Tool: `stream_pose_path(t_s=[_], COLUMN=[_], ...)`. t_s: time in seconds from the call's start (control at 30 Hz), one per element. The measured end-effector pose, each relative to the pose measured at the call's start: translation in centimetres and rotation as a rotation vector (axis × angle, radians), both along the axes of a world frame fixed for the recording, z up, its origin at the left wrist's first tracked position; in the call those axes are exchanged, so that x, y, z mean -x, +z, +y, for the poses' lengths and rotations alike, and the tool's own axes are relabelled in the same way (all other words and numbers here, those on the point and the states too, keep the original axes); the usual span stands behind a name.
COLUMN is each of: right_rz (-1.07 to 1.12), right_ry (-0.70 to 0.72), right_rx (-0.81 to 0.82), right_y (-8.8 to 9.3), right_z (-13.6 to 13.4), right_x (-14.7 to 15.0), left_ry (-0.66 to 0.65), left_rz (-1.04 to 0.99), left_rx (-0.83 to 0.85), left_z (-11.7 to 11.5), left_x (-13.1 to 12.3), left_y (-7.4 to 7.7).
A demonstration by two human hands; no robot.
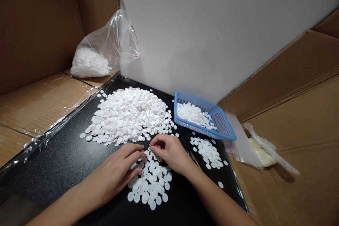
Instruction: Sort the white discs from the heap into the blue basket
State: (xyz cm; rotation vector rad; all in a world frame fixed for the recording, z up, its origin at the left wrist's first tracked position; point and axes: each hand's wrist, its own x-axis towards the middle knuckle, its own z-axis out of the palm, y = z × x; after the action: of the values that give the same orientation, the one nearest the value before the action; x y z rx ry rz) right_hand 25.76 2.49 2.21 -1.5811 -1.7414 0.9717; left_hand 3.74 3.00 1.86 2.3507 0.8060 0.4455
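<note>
My left hand [124, 164] is spread with its fingers slightly bent, resting on the left edge of a small group of flat white round discs [152, 182] on the black table. My right hand [171, 152] is closed in a pinch at the far end of that group. A white disc shows at its fingertips, partly covered by them. Just beyond both hands rises a large heap of the same discs [129, 113]. To the right of my right hand lies another small group of discs [208, 152].
A blue plastic basket [227, 125] with discs in it stands at the back right. Tweezers [194, 157] lie beside my right wrist. A clear bag of discs [91, 63] sits on cardboard at the left. Another plastic bag [265, 152] lies at the right. A white wall [212, 24] stands behind.
</note>
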Motion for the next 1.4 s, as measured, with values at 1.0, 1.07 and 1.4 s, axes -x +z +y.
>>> stream_pose_path(t_s=[1.0,1.07,1.4], right_rz=[-0.294,-0.255,-0.032], right_ry=[0.014,0.011,0.052], right_rx=[-0.282,-0.29,-0.032], right_y=[-1.0,-0.9,0.1], right_z=[1.5,1.3,0.3], right_x=[0.9,1.1,0.7], left_ry=[0.031,0.075,0.1], left_rz=[-0.003,-0.032,-0.006], left_rx=[-0.016,-0.019,-0.049], left_z=[-0.2,-0.2,0.0], left_x=[0.3,0.3,0.2], left_y=[-0.6,-0.8,-1.2])
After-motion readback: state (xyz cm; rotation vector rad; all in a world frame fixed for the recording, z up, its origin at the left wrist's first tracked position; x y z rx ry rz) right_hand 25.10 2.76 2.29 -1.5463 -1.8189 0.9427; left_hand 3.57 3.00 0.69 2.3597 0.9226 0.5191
